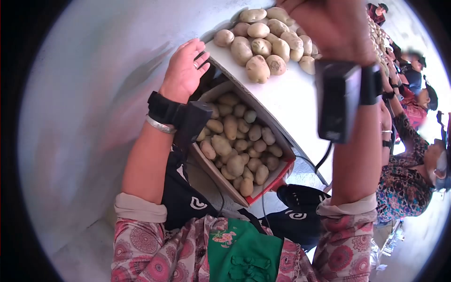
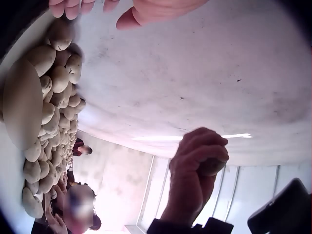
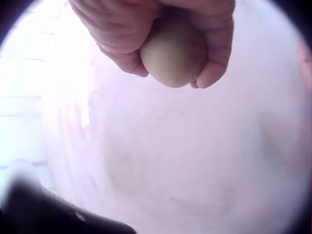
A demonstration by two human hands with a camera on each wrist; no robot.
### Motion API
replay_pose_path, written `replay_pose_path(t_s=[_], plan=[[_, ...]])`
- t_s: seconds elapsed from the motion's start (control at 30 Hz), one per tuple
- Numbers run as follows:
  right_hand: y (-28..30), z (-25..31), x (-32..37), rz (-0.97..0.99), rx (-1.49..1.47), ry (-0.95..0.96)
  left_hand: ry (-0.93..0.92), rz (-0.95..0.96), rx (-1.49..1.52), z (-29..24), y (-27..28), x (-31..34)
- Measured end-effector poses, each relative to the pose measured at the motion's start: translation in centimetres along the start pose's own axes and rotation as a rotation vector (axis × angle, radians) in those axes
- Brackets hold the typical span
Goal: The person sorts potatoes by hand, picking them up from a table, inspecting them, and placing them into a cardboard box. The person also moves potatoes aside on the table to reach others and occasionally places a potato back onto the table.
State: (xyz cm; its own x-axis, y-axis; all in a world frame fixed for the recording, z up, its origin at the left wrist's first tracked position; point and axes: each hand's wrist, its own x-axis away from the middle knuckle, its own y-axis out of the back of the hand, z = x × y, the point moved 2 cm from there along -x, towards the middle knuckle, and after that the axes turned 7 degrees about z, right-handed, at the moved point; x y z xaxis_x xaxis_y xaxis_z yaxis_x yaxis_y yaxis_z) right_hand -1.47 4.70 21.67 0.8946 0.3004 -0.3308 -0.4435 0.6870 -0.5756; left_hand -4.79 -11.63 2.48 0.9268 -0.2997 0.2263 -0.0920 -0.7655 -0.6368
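In the right wrist view a potato (image 3: 174,56) is pinched between the thumb and fingers of my right hand (image 3: 122,29). The head view has that hand (image 1: 336,30) raised over the white table, its fingers cut off by the top edge. My left hand (image 1: 183,70) hovers by the table's left corner with fingers loosely extended and nothing in them; its fingertips (image 2: 73,9) also show in the left wrist view. A pile of potatoes (image 1: 258,31) lies on the tabletop between the hands. Below, a cardboard box (image 1: 280,181) holds many more potatoes (image 1: 235,164).
The white table (image 1: 293,101) has its edge running diagonally beside the box. A pale wall (image 1: 94,94) stands close on the left. Along the table on the right sit several people, one in a patterned shirt (image 1: 406,188). Black cables (image 1: 324,157) hang from the wrist cameras.
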Motion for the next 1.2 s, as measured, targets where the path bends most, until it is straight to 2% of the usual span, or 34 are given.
replay_pose_path(t_s=[0.07,0.13,0.17,0.23,0.27,0.3,0.33,0.4,0.47,0.57,0.67,0.73,0.9,0.97,1.1,1.17,1.2], plan=[[0.3,1.9,1.9,0.000,-0.123,0.013,0.022,0.001,-0.012,-0.2,-0.5,0.0],[2.6,1.9,6.8,-0.342,0.048,0.049,-0.011,0.030,-0.032,-0.5,-1.2,0.2],[3.2,0.6,9.1,-0.343,-0.050,-0.055,-0.006,0.020,-0.015,-0.2,-1.3,-0.2],[4.1,-1.1,15.2,-0.418,0.133,-0.267,-0.006,0.033,-0.032,-0.2,-2.1,-0.2],[3.7,-2.1,17.8,-0.390,-0.069,-0.357,-0.002,0.047,-0.050,-0.2,-2.3,-0.3],[3.4,-2.6,19.9,-0.427,-0.069,-0.446,-0.006,0.048,-0.059,-0.3,-2.1,-0.6],[2.8,-2.6,21.4,-0.426,0.068,-0.481,-0.012,0.077,-0.056,-0.3,-1.5,-1.1],[0.8,0.0,23.1,-0.570,0.167,-0.450,0.013,0.099,-0.056,0.3,-0.9,-1.1],[0.3,4.4,24.3,-0.589,0.274,-0.336,-0.021,0.095,-0.094,0.1,-1.2,-1.1],[-0.7,10.2,25.9,-0.665,0.517,-0.345,-0.005,0.086,-0.093,0.2,-1.9,-1.0],[0.2,10.9,28.4,-0.689,0.663,-0.419,-0.003,0.103,-0.098,1.3,-3.0,-1.1],[1.7,8.9,30.1,-0.634,0.663,-0.463,-0.013,0.103,-0.106,1.6,-3.1,-0.4],[5.7,0.5,32.2,-0.509,0.339,-0.437,-0.009,0.084,-0.106,1.6,-2.3,0.0],[6.1,-2.9,31.9,-0.472,0.267,-0.563,-0.040,0.049,-0.044,1.1,-2.0,0.2],[6.9,-11.3,33.1,-0.243,0.185,-1.021,-0.016,0.034,-0.079,0.7,-2.3,0.0],[8.5,-16.3,33.7,-0.178,0.287,-1.009,-0.043,0.195,0.046,1.3,0.5,-0.9],[8.6,-17.7,33.2,-0.283,0.154,-1.058,-0.035,0.215,0.079,1.3,0.6,-0.7]])
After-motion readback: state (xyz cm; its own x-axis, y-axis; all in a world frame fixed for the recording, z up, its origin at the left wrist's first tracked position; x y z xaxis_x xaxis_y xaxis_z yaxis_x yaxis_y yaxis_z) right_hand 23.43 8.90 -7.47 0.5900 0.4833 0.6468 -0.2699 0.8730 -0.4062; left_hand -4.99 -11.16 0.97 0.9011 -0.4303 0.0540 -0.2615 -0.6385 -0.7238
